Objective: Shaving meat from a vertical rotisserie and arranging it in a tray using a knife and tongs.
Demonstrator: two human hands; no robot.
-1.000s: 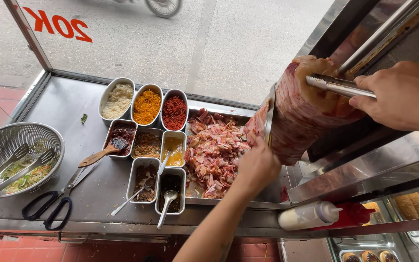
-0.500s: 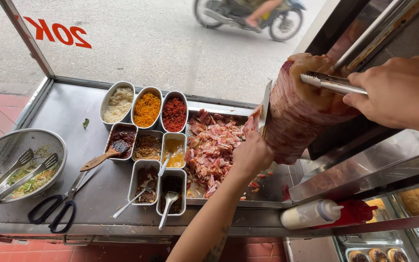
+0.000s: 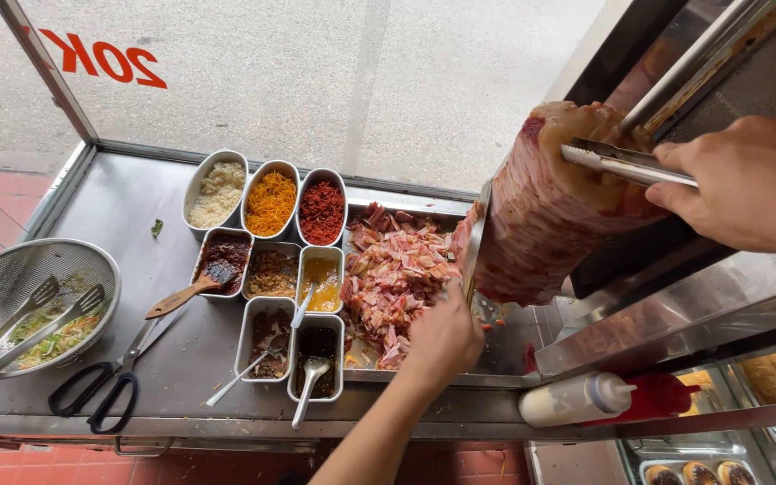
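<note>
At the right end of the steel counter (image 3: 127,224), a vertical meat cone (image 3: 545,211) stands on its spit in front of the grill housing. The right hand (image 3: 747,184) is closed around the handle of metal tongs (image 3: 626,163), whose tips press against the upper part of the cone. The left hand (image 3: 446,337) is clenched on the handle of a long knife (image 3: 476,242); the blade runs upward along the left face of the cone, touching it.

Directly below and left of the cone, a steel tray (image 3: 505,359) holds a pile of shaved meat (image 3: 392,274). Left of the tray, eight small steel containers (image 3: 271,269) sit in a block, filled with toppings and sauces in white, orange, red, brown and yellow. A wooden spoon (image 3: 192,289) rests in one, and metal spoons (image 3: 309,388) rest in the front ones.

Further left lie black-handled scissors (image 3: 105,395) and a mesh strainer bowl (image 3: 33,296) with chopped vegetables and a second pair of tongs (image 3: 20,328). Below the cone, a white squeeze bottle (image 3: 577,397) and a red squeeze bottle (image 3: 657,395) lie on their sides on a ledge.
</note>
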